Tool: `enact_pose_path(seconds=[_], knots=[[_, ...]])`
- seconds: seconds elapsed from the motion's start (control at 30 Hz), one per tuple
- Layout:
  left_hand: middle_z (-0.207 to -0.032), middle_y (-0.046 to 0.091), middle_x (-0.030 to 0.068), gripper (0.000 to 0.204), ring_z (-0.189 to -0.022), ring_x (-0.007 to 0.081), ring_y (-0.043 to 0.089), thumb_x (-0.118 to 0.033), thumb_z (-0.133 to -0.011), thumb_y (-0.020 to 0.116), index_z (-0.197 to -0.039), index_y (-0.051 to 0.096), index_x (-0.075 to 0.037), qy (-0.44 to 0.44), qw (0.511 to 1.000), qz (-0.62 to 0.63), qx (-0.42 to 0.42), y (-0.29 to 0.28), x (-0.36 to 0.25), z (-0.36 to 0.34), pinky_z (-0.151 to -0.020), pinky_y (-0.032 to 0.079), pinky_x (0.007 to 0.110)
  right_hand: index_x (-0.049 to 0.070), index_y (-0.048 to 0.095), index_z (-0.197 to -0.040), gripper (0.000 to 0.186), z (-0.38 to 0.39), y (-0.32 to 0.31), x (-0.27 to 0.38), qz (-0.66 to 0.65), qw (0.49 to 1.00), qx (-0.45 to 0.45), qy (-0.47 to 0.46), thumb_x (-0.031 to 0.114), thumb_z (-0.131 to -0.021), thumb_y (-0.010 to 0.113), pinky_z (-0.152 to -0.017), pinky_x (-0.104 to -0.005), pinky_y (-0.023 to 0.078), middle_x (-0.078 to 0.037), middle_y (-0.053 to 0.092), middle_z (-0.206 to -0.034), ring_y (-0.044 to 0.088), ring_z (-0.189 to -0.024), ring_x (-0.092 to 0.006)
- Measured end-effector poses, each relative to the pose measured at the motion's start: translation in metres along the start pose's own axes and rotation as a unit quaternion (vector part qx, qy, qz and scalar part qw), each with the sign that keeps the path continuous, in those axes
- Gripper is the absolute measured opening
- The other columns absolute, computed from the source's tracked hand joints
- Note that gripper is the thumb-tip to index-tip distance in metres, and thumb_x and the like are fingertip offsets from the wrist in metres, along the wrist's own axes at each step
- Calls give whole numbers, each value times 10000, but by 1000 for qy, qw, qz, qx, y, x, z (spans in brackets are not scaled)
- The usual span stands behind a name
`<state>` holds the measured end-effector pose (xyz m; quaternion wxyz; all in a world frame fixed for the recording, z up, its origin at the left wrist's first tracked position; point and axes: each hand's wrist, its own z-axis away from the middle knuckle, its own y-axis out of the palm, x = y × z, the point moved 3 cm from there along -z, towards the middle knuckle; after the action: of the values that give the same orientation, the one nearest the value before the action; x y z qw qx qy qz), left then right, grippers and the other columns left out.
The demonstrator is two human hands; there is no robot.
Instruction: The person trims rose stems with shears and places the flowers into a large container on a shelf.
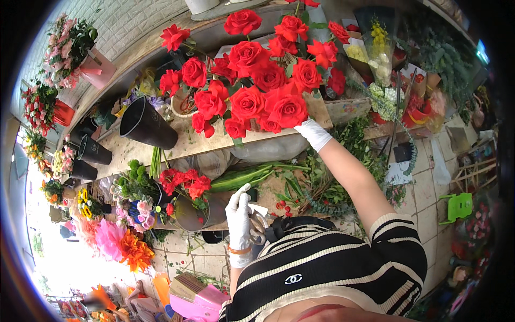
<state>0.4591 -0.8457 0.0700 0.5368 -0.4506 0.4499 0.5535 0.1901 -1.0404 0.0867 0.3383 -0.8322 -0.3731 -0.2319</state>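
Observation:
A large cluster of open red roses (249,99) spreads over the wooden bench in front of me. My right hand (312,134), in a white glove, reaches to the cluster's lower right edge. Its fingers disappear behind a big bloom, so their grip is hidden. Close to my waist, my left hand (238,217), also gloved and with an orange band at the wrist, has its index finger stretched upward. Curved grey scissor-like handles (259,226) show right beside its palm, next to a black waist pouch (276,229); whether the hand touches them is unclear.
Left of the roses, a tall black bucket (148,123) stands tilted in view on the wooden bench (120,153). Cut green foliage (343,185) lies below my right forearm. Smaller red flowers (188,182) fill a container nearer me. A green stool (456,208) stands on the tiled floor at right.

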Motion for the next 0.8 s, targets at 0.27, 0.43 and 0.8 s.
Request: enact_pose_path(seconds=[0.27, 0.43, 0.8], knots=[[-821, 549, -34, 274, -586, 20, 411, -151, -916, 520, -1158, 610, -59, -4, 1000, 12, 18, 8, 0, -1, -526, 327, 170, 26, 593, -991, 138, 6, -9, 13, 74, 997, -18, 34, 47, -863, 548, -720, -329, 494, -135, 608, -908, 612, -854, -282], [-842, 556, -17, 248, -581, 25, 432, -93, -898, 534, -1128, 619, -53, 50, 998, -18, 24, 14, -5, -6, -524, 363, 172, 28, 581, -977, 125, 30, -51, 56, 168, 985, 10, -35, 68, -871, 528, -703, -350, 487, -148, 598, -915, 600, -835, -302], [-803, 613, 5, 152, -585, 47, 503, -108, -922, 520, -972, 637, -25, 167, 979, 20, 115, 96, -10, -13, -525, 380, 188, 96, 569, -1017, 200, 143, -79, 118, 184, 941, 280, 43, 165, -831, 546, -647, -390, 492, -102, 544, -863, 597, -755, -284]])
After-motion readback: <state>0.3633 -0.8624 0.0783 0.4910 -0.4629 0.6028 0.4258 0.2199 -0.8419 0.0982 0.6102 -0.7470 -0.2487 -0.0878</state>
